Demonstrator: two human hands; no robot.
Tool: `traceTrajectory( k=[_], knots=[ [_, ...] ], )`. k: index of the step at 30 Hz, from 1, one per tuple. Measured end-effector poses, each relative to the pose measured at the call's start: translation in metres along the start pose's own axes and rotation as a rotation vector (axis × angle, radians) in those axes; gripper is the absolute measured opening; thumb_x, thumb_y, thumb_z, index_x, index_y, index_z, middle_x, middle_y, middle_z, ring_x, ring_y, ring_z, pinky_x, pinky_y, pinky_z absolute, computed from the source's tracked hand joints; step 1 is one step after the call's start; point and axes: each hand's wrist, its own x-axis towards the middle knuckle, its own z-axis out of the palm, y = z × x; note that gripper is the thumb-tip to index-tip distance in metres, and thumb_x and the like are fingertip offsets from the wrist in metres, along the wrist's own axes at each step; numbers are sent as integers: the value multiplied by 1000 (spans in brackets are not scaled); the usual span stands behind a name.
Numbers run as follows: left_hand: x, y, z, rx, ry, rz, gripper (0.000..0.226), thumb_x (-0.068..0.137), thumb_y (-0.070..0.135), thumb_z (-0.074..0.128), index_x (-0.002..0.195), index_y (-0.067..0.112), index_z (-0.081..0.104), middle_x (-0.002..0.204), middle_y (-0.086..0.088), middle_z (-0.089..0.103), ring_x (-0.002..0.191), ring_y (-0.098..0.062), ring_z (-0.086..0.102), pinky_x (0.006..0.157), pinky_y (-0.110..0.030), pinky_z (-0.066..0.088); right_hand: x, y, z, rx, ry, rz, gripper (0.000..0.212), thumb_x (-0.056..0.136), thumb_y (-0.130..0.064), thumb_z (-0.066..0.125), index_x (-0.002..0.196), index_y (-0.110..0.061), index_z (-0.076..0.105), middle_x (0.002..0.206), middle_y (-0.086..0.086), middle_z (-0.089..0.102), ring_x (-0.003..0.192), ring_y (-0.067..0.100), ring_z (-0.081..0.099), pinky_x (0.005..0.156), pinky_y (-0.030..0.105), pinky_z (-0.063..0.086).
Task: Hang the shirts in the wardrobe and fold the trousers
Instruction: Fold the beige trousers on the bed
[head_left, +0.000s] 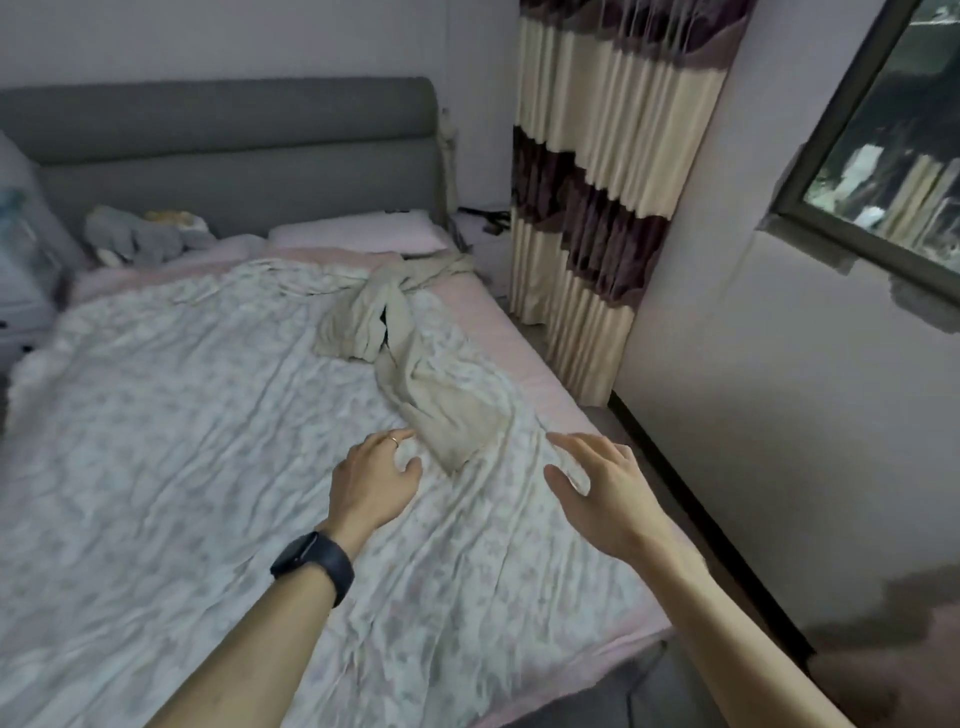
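Where quilt (208, 415) wrinkles, beige trousers (410, 358) lie twisted.

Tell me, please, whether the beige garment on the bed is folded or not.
Not folded: the beige garment lies crumpled and twisted in a loose heap across the patterned bedspread.

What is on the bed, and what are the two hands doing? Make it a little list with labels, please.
place: flowery quilt on a bed
clothing: beige garment, crumpled, on the quilt
left hand: open, beside the garment's near end, holding nothing
right hand: open, above the quilt, right of the garment
left wrist: dark watch
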Motion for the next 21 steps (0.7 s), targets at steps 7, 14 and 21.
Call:
traceTrajectory(
  k=[7, 14, 21],
  knots=[
    [113, -1, 41, 29, -137, -99, 50, 100, 41, 49, 149, 32, 43, 152, 2, 46, 135, -23, 46, 107, -39, 42, 122, 40, 50, -42, -105, 37, 48, 101, -50, 47, 148, -42, 44, 153, -12, 42, 141, 17, 34, 108, 33, 36],
    [199, -33, 122, 41, -246, -288, 53, 101, 45, 46, 152, 33, 36, 156, 3, 36, 136, -24, 44, 107, -41, 43, 231, 113, 153, -81, -336, 85, 54, 100, -55, 44, 152, -42, 36, 160, -7, 33, 148, 21, 27, 122, 40, 21],
    [297, -75, 252, -89, -239, -503, 65, 96, 53, 52, 154, 37, 26, 164, 3, 5, 137, -30, 43, 99, -44, 51, 319, 209, 307, -199, -681, 99, 63, 102, -60, 32, 159, -44, 12, 169, -4, -12, 154, 30, -15, 124, 57, 4]
  ],
)
